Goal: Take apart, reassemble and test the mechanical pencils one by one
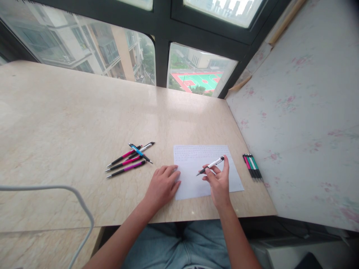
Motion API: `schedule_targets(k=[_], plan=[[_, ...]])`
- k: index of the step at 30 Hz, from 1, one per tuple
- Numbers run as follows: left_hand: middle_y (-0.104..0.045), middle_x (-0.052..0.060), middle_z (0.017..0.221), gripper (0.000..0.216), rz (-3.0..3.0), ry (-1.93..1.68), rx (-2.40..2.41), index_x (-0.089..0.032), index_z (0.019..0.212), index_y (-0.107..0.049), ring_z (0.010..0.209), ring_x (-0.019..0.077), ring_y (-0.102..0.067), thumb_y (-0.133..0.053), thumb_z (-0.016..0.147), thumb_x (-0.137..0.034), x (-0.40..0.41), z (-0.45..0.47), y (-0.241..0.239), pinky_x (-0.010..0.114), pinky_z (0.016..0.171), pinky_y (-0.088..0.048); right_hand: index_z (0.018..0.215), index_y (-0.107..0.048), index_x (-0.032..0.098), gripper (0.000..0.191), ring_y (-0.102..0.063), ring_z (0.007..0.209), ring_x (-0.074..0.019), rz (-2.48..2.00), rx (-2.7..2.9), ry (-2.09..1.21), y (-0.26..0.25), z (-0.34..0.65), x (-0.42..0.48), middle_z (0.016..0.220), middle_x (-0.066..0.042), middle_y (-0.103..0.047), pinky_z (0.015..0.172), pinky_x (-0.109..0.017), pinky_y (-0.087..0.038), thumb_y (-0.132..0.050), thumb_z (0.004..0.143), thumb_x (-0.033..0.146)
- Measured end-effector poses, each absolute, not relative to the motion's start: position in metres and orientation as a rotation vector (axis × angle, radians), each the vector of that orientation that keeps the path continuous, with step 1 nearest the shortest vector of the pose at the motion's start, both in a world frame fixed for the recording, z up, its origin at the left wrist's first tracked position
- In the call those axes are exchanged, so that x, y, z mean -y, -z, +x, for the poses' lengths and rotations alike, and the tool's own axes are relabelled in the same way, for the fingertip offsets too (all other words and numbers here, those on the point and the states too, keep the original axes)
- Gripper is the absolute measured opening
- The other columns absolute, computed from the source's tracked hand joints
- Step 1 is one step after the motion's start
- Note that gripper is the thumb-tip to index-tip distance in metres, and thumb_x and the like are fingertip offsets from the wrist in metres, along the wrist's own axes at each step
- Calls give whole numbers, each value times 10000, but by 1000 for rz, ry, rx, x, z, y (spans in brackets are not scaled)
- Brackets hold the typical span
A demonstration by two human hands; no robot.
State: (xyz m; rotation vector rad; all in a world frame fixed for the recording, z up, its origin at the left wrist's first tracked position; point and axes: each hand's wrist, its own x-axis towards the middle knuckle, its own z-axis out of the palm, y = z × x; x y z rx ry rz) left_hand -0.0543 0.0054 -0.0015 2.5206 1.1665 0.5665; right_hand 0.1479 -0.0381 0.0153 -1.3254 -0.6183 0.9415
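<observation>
My right hand (218,181) holds a white and black click pen (215,163) over the sheet of paper (190,179). The pen's dark tip points down to the left, and my index finger is at its push-button end. Rows of small writing run across the top of the sheet. Fingers spread, my left hand (165,184) lies at the sheet's left edge. Left of that hand is a loose pile of pens, among them a blue pen (140,152) lying across others and a purple and black pen (127,169).
Several pens (252,167) lie side by side near the flowered wall (308,112) on the right. A grey cable (78,198) curves over the desk's (70,123) front left. Windows (162,48) stand behind the desk.
</observation>
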Motion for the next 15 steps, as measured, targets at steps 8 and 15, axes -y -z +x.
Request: schedule_targets(k=[8,15], plan=[[-600,105,1257,184,2517,-536,-1171,-223,1052,-620,1070,287,-543,-544,886,-241,-5,-55,2,472,906,-445,1051,-558,227,398,-594,633,-111,-1347,663,-874,-5,155,28,793,33,-599,569,-228,-492,-779,739,338],[-604,109,1248,183,2514,-553,-1161,-221,1052,-617,1073,288,-541,-539,887,-236,-5,-55,0,473,898,-445,728,-536,196,323,-529,494,-108,-1388,849,-917,-1,155,-3,557,47,-539,501,-231,-449,-668,826,475]])
